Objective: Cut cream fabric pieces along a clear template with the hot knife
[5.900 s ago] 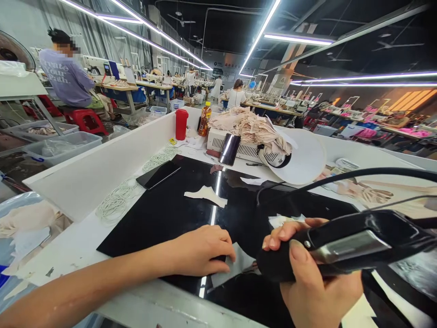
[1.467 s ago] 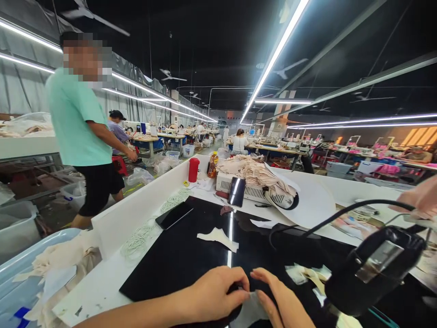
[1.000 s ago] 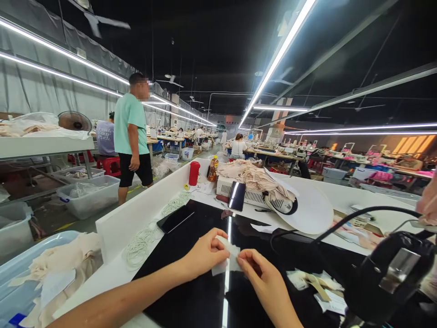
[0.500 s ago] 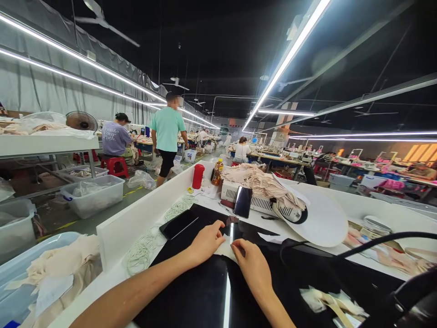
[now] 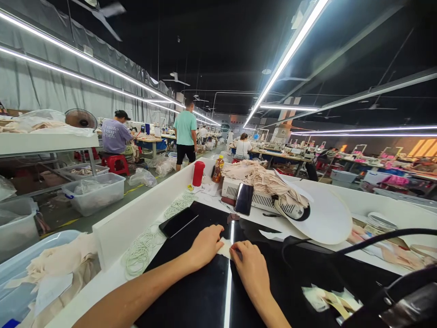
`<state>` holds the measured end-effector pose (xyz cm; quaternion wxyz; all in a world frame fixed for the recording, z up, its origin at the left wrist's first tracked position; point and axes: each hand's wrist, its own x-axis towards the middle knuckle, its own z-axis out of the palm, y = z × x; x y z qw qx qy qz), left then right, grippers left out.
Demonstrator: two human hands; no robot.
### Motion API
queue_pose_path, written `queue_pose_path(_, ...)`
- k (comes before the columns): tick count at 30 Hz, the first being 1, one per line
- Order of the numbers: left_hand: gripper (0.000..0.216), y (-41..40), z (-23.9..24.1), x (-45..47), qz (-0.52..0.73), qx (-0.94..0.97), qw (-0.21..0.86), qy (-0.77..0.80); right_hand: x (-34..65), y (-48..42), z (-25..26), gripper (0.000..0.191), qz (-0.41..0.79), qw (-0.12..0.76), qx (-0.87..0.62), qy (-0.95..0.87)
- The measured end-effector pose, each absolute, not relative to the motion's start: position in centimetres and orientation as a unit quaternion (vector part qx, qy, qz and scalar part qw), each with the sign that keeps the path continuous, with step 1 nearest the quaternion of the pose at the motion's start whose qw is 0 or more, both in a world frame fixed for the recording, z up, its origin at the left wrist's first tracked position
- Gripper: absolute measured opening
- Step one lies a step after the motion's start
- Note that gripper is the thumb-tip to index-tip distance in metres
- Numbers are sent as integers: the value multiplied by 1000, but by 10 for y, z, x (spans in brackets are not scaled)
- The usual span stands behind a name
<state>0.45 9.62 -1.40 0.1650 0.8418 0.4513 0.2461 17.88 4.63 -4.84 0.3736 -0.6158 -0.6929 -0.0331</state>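
Two bare forearms, slender wrists, bare left hand (image 5: 205, 243), bare right hand (image 5: 251, 268)

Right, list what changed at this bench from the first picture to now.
The right hand let go of the black corded tool, now at the lower right edge; it and the left hand moved forward and hold a pale fabric piece on the black mat. A person in a teal shirt walked off down the aisle. Phone, red cup and beige fabric pile stayed put.
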Motion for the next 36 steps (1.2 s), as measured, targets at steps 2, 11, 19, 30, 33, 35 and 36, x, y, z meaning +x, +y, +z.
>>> queue_pose_path(2, 33, 93, -11, 4, 254, 846, 141, 447, 174, 40, -40, 17, -47, 398, -602, -691)
queue_pose_path(11, 32, 82, 2, -3, 313, 870, 113, 364, 161, -82, -16, 12, -47, 379, -507, -773)
queue_pose_path(19, 29, 6, -10, 31, 212, 929, 185, 239, 278, -207, -12, 11, -22, 308, -618, -723)
queue_pose_path(30, 16, -94, -18, 124, 80, 993, 66, 60, 352, -235, -46, 20, -76, 207, -723, -655)
queue_pose_path(33, 16, -101, -19, 142, 62, 994, 54, 65, 353, -232, -49, 25, -66, 206, -725, -654)
queue_pose_path(35, 17, -105, -15, 151, 45, 994, 54, 85, 354, -231, -48, 27, -51, 210, -727, -651)
queue_pose_path(36, 18, -107, -11, 154, 32, 994, 51, 95, 355, -232, -47, 27, -40, 215, -727, -651)
